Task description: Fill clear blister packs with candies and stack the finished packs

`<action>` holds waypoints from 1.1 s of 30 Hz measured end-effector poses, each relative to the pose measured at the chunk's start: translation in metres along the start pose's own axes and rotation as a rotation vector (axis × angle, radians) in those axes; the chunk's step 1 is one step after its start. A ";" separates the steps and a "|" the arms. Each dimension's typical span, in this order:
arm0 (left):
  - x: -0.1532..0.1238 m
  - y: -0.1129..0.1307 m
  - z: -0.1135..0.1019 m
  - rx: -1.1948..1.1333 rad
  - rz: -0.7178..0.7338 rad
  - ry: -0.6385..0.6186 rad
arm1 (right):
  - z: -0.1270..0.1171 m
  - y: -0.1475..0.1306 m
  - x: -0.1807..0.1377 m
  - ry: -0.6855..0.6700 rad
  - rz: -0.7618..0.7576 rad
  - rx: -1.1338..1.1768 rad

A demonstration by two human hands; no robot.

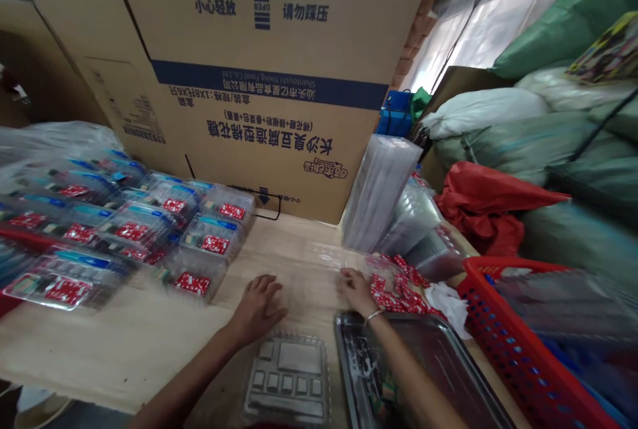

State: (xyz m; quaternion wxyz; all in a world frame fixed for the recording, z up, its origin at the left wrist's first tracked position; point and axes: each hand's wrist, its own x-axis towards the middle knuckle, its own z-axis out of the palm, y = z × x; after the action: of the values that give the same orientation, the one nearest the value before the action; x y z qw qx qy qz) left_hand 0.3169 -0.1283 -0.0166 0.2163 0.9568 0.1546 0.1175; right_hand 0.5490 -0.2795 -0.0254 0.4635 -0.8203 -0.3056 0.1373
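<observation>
My left hand (258,308) lies on the wooden table (124,343) with fingers spread, pressing the left side of a clear plastic blister tray (309,276). My right hand (355,288) rests on the tray's right side, fingers curled down on it, a bangle on the wrist. Just right of that hand lies a heap of small red patterned packets (399,286). Below my hands sits an empty clear tray with moulded compartments (289,376). A metal tray (438,362) lies under my right forearm.
Several filled clear packs with red and blue contents (129,230) are stacked at the left. A large cardboard box (259,84) stands behind. Stacks of empty clear trays (381,190) lean at the right, with a red basket (503,343), a white cloth (448,303) and stuffed sacks (548,137) beyond.
</observation>
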 end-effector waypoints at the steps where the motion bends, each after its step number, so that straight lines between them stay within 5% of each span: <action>1: -0.008 0.005 -0.003 -0.018 0.069 -0.050 | 0.000 -0.005 -0.006 0.031 -0.034 -0.029; 3: -0.028 0.015 -0.005 -0.061 0.204 -0.192 | 0.003 -0.016 -0.028 -0.022 -0.162 -0.109; 5: -0.045 0.021 -0.003 -0.088 0.253 -0.294 | 0.010 -0.025 -0.059 -0.283 -0.358 -0.199; 7: -0.054 0.023 0.000 -0.103 0.229 -0.302 | 0.021 -0.031 -0.092 -0.606 -0.545 -0.273; 9: -0.057 0.021 0.002 -0.124 0.226 -0.283 | 0.032 -0.036 -0.117 -0.725 -0.663 -0.384; 16: -0.049 0.010 -0.002 -0.189 0.361 -0.287 | 0.033 -0.037 -0.126 -0.739 -0.739 -0.525; 23: -0.058 0.017 -0.001 -0.183 0.314 -0.218 | 0.043 -0.042 -0.153 -0.594 -0.997 -0.791; 28: -0.070 0.017 0.010 -0.117 0.331 -0.135 | 0.045 -0.039 -0.153 -0.564 -0.996 -0.778; 33: -0.076 0.016 0.016 -0.092 0.183 -0.156 | 0.036 -0.046 -0.149 -0.448 -0.972 -0.749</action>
State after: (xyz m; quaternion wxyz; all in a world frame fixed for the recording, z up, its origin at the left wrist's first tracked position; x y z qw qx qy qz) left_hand 0.2547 -0.1747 -0.0351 0.2596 0.9623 0.0436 0.0688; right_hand 0.3979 -0.3310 -0.0148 0.0805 -0.6463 -0.7580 -0.0362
